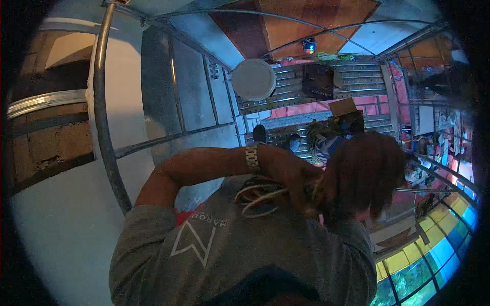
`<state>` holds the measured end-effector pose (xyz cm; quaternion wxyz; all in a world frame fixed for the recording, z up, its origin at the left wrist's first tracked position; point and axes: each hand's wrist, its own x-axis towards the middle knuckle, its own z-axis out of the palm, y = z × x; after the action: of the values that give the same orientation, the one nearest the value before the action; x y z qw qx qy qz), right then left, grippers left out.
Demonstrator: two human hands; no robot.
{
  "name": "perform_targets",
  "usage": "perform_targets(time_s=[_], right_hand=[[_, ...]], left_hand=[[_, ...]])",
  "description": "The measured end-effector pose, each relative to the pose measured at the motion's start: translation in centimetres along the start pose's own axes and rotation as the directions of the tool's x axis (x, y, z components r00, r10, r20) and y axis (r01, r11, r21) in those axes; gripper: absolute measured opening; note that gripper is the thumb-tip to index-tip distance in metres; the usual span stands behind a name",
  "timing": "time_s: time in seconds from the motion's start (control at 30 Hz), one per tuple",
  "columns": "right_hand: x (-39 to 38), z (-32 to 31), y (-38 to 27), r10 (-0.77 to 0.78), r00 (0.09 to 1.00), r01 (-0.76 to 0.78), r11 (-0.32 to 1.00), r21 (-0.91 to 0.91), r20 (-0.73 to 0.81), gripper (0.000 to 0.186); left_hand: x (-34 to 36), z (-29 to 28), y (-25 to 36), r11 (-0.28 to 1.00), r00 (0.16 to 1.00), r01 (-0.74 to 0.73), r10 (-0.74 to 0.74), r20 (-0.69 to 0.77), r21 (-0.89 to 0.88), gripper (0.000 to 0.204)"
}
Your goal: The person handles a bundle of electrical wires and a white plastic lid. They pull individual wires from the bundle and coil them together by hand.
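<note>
1. Slotted metal shelving (357, 76) fills the upper background of a dim, cluttered stall, with metal poles (102, 102) curving on the left and bright yellow and blue panels (439, 239) at the lower right.
2. Containers: a brown cardboard box (343, 107) sits on the shelving with its flaps closed, so its contents cannot be seen. A darker box (319, 81) stands above it, also shut from this angle.
3. A round white disc (253, 79) sits at the left end of the shelving. Whether it is a lid, a plate or a lamp is unclear.
4. A grey T-shirt (245, 255) with a pale arrow-shaped print fills the lower part of the view.
5. The left arm folds across from the left edge, with a metal wristwatch (251, 158) on the wrist.
6. The left hand (291, 173) is closed around a bundle of pale cords (260, 196) – the loops hang just below the wrist, against the top of the shirt, near the middle of the view.
7. Hard to make out: a dark reddish-brown blur (362, 173) sits just right of the closed hand. It may be hair or something held close to the camera – the view does not settle it.
8. The right hand cannot be picked out, so its state cannot be told.
9. Where the cords end is hidden behind the hand and the blur.
</note>
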<state>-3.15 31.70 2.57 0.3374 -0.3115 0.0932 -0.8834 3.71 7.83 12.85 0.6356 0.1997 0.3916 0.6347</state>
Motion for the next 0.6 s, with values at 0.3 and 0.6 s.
perform_targets(time_s=[0.3, 0.6], right_hand=[[7.4, -1.9, 3.7, -0.011, 0.816, -0.162, 0.955, -0.248, -0.579, 0.015], [4.8, -15.4, 10.6, -0.170, 0.825, -0.403, 0.493, -0.772, -0.539, 0.020]], left_hand=[[2.3, -6.2, -4.7, 0.962, 0.824, -0.161, 0.255, -0.507, 0.222, 0.045], [4.4, -15.4, -13.4, 0.672, 0.473, 0.126, 0.606, -0.640, 0.730, 0.043]])
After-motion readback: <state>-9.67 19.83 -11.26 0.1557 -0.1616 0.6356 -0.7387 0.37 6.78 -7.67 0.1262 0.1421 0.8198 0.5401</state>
